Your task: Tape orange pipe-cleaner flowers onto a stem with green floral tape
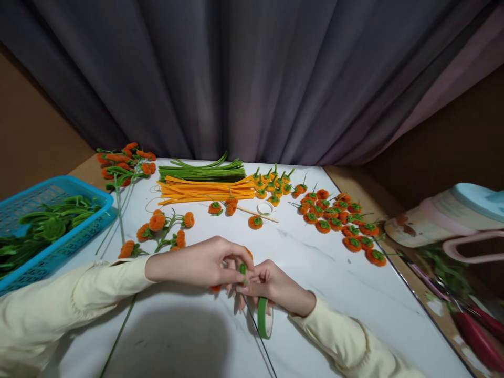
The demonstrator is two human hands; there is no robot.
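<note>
My left hand (205, 262) pinches an orange chenille flower by its green base (243, 270), and most of the petals are hidden behind the fingers. Close against it, the closed fingers of my right hand (271, 283) meet at the top of a thin dark wire stem (260, 331). A roll of green floral tape (263, 317) hangs just below the right fingers. Under my left wrist lies a branched stem with orange flowers (157, 220), and its long green stalk (122, 331) runs towards the front edge.
A blue basket (106, 198) of green leaves stands left. Finished flower stems (126, 163) lie behind it. Bundles of green chenille stems (200, 172) and yellow ones (205, 190) lie at the back. Orange flower heads (334, 215), a tumbler (437, 215) and red-handled pliers (476, 336) are right.
</note>
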